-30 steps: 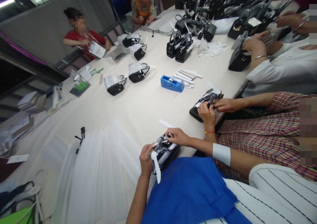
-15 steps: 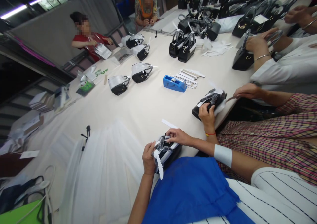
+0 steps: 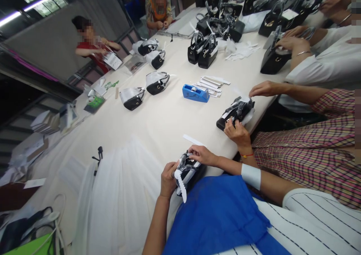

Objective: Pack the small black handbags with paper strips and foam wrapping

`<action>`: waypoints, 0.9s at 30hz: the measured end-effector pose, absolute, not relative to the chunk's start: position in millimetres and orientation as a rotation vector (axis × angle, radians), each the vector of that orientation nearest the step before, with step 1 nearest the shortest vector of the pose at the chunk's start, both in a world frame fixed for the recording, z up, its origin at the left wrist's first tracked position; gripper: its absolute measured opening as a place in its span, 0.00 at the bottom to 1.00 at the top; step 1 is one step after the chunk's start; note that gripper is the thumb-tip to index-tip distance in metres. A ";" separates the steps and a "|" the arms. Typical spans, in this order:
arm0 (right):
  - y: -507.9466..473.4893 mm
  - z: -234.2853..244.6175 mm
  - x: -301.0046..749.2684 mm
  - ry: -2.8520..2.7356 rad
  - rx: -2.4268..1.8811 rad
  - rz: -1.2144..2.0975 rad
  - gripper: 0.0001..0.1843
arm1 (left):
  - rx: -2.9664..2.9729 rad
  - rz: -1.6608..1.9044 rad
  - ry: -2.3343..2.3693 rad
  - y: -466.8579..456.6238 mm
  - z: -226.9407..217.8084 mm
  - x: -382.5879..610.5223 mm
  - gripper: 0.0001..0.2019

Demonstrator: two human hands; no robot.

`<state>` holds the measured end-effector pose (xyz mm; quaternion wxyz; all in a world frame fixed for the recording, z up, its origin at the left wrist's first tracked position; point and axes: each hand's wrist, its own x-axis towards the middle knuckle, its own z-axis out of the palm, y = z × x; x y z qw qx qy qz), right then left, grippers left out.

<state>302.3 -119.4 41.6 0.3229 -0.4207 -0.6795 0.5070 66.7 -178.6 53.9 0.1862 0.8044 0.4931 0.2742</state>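
Left hand [image 3: 168, 180], lower centre of frame: closed around the near end of a small black handbag [image 3: 189, 174], thumb laid on a white toothed strip [image 3: 181, 185] that hangs off the bag. Right hand [image 3: 202, 155]: fingers curled narrow, pinched on the bag's wrapped handle from above. Bag held at the table [image 3: 158, 123] edge, just above a blue cloth [image 3: 217, 217]. A loose white strip [image 3: 192, 139] is seen just beyond the right hand. To the right, a co-worker's hand [image 3: 238, 131] is laid on a second black bag [image 3: 235, 112]. Further up, at centre, a blue tape dispenser [image 3: 195, 93] is noted beside a stack of strips [image 3: 211, 85].
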 end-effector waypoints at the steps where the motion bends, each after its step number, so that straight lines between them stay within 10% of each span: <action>1: -119.3 41.6 303.4 -1.793 -1.091 1.319 0.10 | 2.269 0.760 1.373 -177.8 55.3 66.8 0.17; 27: -143.1 50.7 279.9 -1.567 -1.526 1.147 0.18 | 2.291 0.787 1.248 -185.5 52.5 70.7 0.18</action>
